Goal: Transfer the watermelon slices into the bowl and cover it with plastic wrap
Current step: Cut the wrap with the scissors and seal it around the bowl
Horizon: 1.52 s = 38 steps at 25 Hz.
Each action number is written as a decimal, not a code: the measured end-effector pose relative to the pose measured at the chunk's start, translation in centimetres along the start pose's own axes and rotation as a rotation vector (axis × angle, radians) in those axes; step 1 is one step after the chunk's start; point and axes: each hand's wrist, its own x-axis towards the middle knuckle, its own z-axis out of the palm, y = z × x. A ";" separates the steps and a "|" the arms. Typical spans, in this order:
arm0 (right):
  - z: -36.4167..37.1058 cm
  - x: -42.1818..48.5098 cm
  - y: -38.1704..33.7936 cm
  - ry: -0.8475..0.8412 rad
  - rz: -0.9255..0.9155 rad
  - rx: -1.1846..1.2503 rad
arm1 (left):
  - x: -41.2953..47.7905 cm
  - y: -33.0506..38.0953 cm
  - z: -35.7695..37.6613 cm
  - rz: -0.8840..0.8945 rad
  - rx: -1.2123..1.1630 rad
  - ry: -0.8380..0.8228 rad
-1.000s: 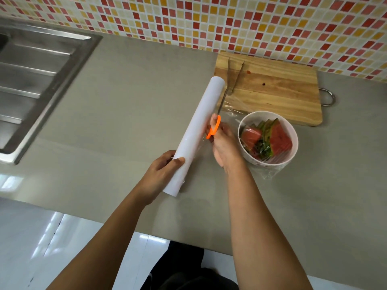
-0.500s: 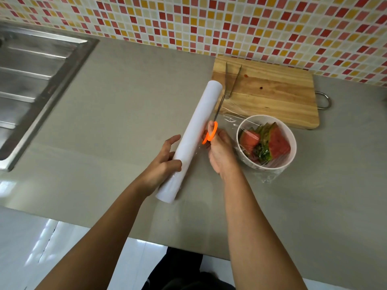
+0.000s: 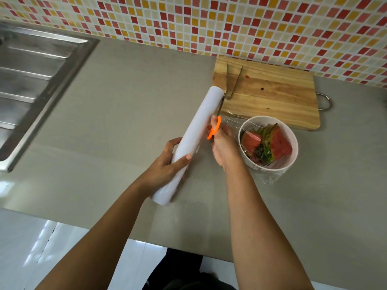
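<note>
Left hand (image 3: pixel 165 164): now closing fingers and thumb round the roll of plastic wrap (image 3: pixel 201 126), where half a second ago the fingers were lying spread over it; it is gripping the roll below the middle.
Roll of plastic wrap: lying slantwise on the grey counter (image 3: pixel 136 91), its far end reaching toward the near-left corner of the cutting board (image 3: pixel 272 97).
Right hand (image 3: pixel 225 145): holding the scissors (image 3: pixel 214 128), fingers curling through the orange loops, working between the roll and the bowl (image 3: pixel 295 147).
Scissors: pointing away from the person along the roll's right side, tips now nearing its far end; whether the blades are parted is not showing.
Film (image 3: pixel 230 120): stretching from the roll over the bowl's mouth and bunching against the bowl's near side.
Bowl: standing on the counter, just in front of the board and beside the right hand.
Watermelon slices (image 3: pixel 280 145): sitting inside the bowl under the film, red flesh and green rind showing through.
Cutting board: lying against the tiled wall (image 3: pixel 209 21), carrying metal tongs (image 3: pixel 232 82) at its left end.
Sink (image 3: pixel 31 70): sitting at the counter's far left.
</note>
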 end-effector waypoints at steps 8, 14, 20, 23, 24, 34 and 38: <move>0.5 -0.2 0.0 0.044 0.037 -0.086 | -0.9 -0.9 -2.1 -0.048 -0.004 0.020; 2.0 -4.4 2.0 0.208 -0.155 -1.018 | -0.7 -0.8 -3.7 -0.181 0.023 0.309; 3.3 -7.3 3.7 0.119 -0.094 -1.404 | 0.9 0.2 -4.0 -0.199 0.298 0.349; 3.3 -7.1 4.2 0.098 -0.085 -1.355 | 1.4 -0.3 -3.0 -0.136 0.491 0.419; 3.4 -7.1 4.5 0.093 -0.083 -1.333 | 1.4 -0.5 -2.8 -0.115 0.556 0.446; -0.4 -8.3 -3.7 0.218 -0.554 -0.995 | 1.0 1.6 1.1 -0.169 1.030 0.481; -1.4 -6.2 -7.5 0.335 -0.692 -0.878 | 0.2 2.2 0.6 -0.237 0.976 0.555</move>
